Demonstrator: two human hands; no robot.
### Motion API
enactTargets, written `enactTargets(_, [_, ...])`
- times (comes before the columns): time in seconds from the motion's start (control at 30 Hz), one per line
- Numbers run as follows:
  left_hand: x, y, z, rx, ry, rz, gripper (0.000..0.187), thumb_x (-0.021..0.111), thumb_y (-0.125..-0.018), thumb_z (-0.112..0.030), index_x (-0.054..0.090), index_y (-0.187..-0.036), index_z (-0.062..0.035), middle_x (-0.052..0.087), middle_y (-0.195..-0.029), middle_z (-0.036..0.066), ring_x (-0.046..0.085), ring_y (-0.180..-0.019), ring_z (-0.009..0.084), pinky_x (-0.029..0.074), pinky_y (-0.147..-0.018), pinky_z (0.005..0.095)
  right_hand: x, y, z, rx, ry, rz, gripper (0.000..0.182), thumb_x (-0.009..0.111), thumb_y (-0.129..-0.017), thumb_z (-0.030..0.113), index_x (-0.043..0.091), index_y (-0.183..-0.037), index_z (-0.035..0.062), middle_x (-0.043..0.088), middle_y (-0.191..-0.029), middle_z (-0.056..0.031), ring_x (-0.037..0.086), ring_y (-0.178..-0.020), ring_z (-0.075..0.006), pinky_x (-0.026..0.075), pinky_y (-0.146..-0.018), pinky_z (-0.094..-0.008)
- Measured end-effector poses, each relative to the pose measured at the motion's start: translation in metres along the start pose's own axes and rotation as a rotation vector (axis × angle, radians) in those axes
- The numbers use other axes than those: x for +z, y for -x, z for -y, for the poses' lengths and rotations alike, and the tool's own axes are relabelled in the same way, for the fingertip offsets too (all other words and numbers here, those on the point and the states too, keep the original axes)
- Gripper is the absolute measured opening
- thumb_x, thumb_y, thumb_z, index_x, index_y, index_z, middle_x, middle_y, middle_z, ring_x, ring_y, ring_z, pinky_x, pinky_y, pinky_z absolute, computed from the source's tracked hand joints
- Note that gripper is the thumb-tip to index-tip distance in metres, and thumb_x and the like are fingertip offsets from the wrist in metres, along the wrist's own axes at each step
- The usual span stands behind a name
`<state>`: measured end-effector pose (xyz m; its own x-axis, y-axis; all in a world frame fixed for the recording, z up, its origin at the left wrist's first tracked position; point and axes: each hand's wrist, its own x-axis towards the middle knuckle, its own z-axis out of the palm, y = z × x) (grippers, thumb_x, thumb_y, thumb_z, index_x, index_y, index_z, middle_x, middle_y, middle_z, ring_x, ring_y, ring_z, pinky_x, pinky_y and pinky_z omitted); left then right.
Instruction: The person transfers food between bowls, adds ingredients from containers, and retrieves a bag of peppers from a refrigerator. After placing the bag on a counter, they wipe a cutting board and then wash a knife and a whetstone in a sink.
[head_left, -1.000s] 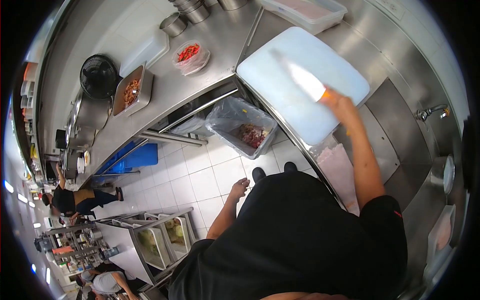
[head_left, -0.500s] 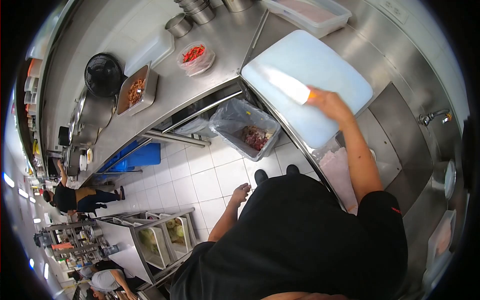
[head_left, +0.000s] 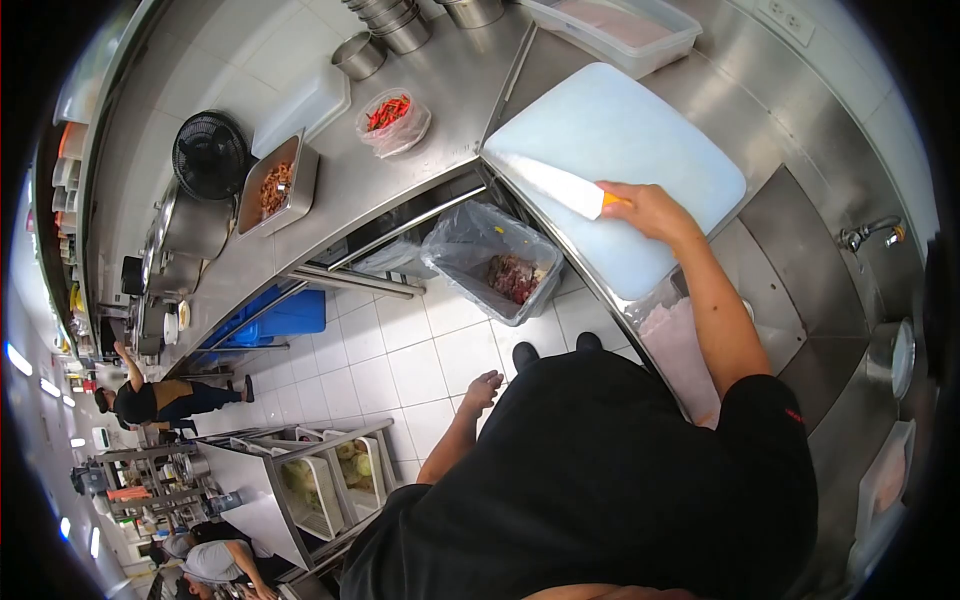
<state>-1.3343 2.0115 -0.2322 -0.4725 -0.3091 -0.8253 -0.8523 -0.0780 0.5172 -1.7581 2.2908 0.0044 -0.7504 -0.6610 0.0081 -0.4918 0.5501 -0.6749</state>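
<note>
A kitchen knife [head_left: 546,184] with an orange handle is in my right hand [head_left: 650,210], fingers wrapped round the grip. Its broad blade lies over the front left part of the white cutting board [head_left: 640,130], tip near the left corner. My left hand [head_left: 482,389] hangs low beside my body, above the tiled floor, loosely bent with nothing in it. Below the board's near edge, a lined waste bin [head_left: 440,245] holds dark red scraps. Pale pinkish food in a container [head_left: 672,345] lies under my right forearm.
On the counter to the left stand a tub of red chilies [head_left: 390,115], a metal pan [head_left: 300,200] of brown pieces and a black basket [head_left: 210,153]. A lidded-size plastic container [head_left: 640,55] sits behind the board. A tap [head_left: 872,236] is at right. Another person [head_left: 150,400] works far left.
My right hand has drawn the knife slightly left and toward me, so the blade now lies along the board's near left edge. My left hand has hardly moved.
</note>
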Motion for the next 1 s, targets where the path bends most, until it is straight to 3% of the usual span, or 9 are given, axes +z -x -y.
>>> enactTargets(0.03, [0.0, -0.003, 0.003, 0.015, 0.017, -0.01, 0.058, 0.066, -0.091, -0.04, 0.052, -0.14, -0.0122, 0.064, -0.101, 0.003, 0.051, -0.076, 0.0141, 0.044, -0.058, 0.0326, -0.002, 0.001, -0.005, -0.035, -0.035, -0.034, 0.054, 0.065, -0.091, 0.036, 0.054, -0.139, 0.0135, 0.068, -0.119, -0.0176, 0.067, -0.1, -0.0269, 0.05, -0.088, -0.0338])
enactTargets(0.13, [-0.002, 0.007, -0.008, 0.059, 0.011, -0.03, 0.058, 0.065, -0.091, -0.041, 0.052, -0.14, -0.0124, 0.065, -0.103, 0.004, 0.053, -0.078, 0.0157, 0.046, -0.061, 0.034, -0.041, -0.004, -0.021, 0.336, -0.112, -0.203, 0.052, 0.064, -0.092, 0.035, 0.055, -0.139, 0.0154, 0.07, -0.115, -0.0162, 0.067, -0.085, -0.0269, 0.053, -0.079, -0.0335])
enactTargets(0.23, [-0.001, 0.014, -0.009, 0.059, -0.004, -0.037, 0.058, 0.065, -0.092, -0.04, 0.052, -0.14, -0.0101, 0.062, -0.098, 0.003, 0.052, -0.077, 0.0148, 0.046, -0.062, 0.0325, -0.074, -0.008, 0.003, 0.685, -0.136, -0.207, 0.053, 0.062, -0.091, 0.037, 0.054, -0.139, 0.0167, 0.066, -0.121, -0.0191, 0.065, -0.107, -0.0347, 0.049, -0.094, -0.0376])
enactTargets(0.33, [0.0, 0.022, -0.013, 0.021, -0.042, -0.033, 0.059, 0.065, -0.092, -0.04, 0.051, -0.14, -0.009, 0.06, -0.094, 0.001, 0.05, -0.074, 0.0131, 0.045, -0.06, 0.0321, -0.035, -0.025, -0.035, 0.315, -0.073, -0.263, 0.052, 0.063, -0.091, 0.038, 0.055, -0.138, 0.0178, 0.066, -0.121, -0.0197, 0.064, -0.106, -0.0353, 0.049, -0.094, -0.0378])
enactTargets(0.53, [0.001, 0.009, 0.002, -0.019, 0.036, -0.014, 0.059, 0.065, -0.092, -0.04, 0.051, -0.141, -0.0094, 0.06, -0.093, 0.0, 0.05, -0.074, 0.0129, 0.045, -0.06, 0.0322, -0.027, 0.002, 0.044, 0.158, -0.044, 0.204, 0.046, 0.064, -0.091, 0.035, 0.059, -0.135, 0.0206, 0.064, -0.124, -0.0193, 0.061, -0.111, -0.0349, 0.046, -0.098, -0.0361])
enactTargets(0.63, [0.002, 0.013, -0.009, 0.009, 0.03, -0.033, 0.058, 0.065, -0.093, -0.04, 0.051, -0.14, -0.0096, 0.06, -0.092, -0.001, 0.05, -0.073, 0.0127, 0.045, -0.06, 0.031, -0.03, 0.002, -0.026, 0.082, -0.155, -0.127, 0.05, 0.063, -0.092, 0.033, 0.056, -0.137, 0.0136, 0.064, -0.125, -0.0186, 0.061, -0.115, -0.0329, 0.045, -0.1, -0.0343])
enactTargets(0.7, [0.002, 0.012, -0.007, 0.01, 0.03, -0.041, 0.057, 0.065, -0.092, -0.039, 0.052, -0.14, -0.0099, 0.06, -0.092, -0.001, 0.05, -0.073, 0.0127, 0.045, -0.06, 0.0309, -0.049, 0.005, -0.074, 0.158, -0.006, -0.351, 0.052, 0.064, -0.093, 0.031, 0.054, -0.14, 0.0115, 0.068, -0.121, -0.015, 0.066, -0.095, -0.0212, 0.051, -0.086, -0.032])
enactTargets(0.83, [-0.003, -0.006, 0.007, -0.002, 0.026, 0.021, 0.059, 0.066, -0.092, -0.04, 0.052, -0.14, -0.0101, 0.061, -0.095, 0.001, 0.051, -0.074, 0.0137, 0.047, -0.061, 0.0318, -0.055, 0.015, -0.082, 0.312, -0.004, -0.433, 0.054, 0.061, -0.093, 0.038, 0.052, -0.14, 0.013, 0.065, -0.121, -0.0212, 0.063, -0.11, -0.0364, 0.049, -0.094, -0.0386])
enactTargets(1.0, [-0.003, -0.001, -0.011, -0.006, -0.078, 0.049, 0.061, 0.067, -0.091, -0.042, 0.051, -0.141, -0.0108, 0.062, -0.097, 0.002, 0.051, -0.075, 0.0141, 0.047, -0.062, 0.0307, 0.004, 0.031, 0.007, 0.15, 0.089, -0.045, 0.048, 0.061, -0.091, 0.043, 0.057, -0.135, 0.0236, 0.067, -0.107, -0.0234, 0.065, -0.097, -0.0401, 0.05, -0.087, -0.0455])
